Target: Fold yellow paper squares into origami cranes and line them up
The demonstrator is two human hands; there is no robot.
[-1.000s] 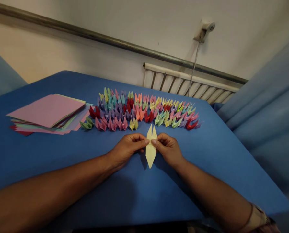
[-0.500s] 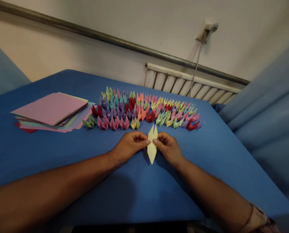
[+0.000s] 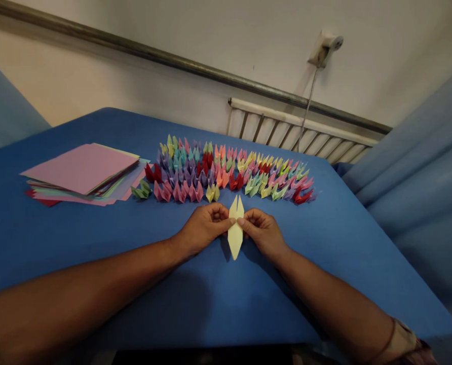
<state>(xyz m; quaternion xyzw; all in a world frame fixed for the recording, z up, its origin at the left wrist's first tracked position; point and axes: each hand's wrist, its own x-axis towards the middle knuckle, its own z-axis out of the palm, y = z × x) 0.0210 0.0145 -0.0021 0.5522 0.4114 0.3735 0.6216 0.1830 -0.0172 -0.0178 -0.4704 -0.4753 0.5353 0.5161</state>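
Note:
A pale yellow folded paper (image 3: 235,239), slim and diamond-shaped with a slit between two upper points, is held upright over the blue table. My left hand (image 3: 205,226) is closed on its left edge, thumb in front and fingers curled behind. From the other side my right hand (image 3: 265,230) pinches the right edge in the same way. Both thumb tips nearly meet at the paper's middle. Just beyond the hands stand rows of small folded paper cranes (image 3: 222,177) in many colours.
A stack of coloured paper sheets (image 3: 83,170), pink on top, lies at the left of the blue table (image 3: 142,324). Behind stand a wall, a metal rail (image 3: 195,67) and a white radiator (image 3: 279,126). A blue curtain (image 3: 412,167) hangs at the right.
The yellow folded paper has shifted slightly left and turned a little, its lower tip now further left. Both hands keep their hold, and the view has moved very slightly.

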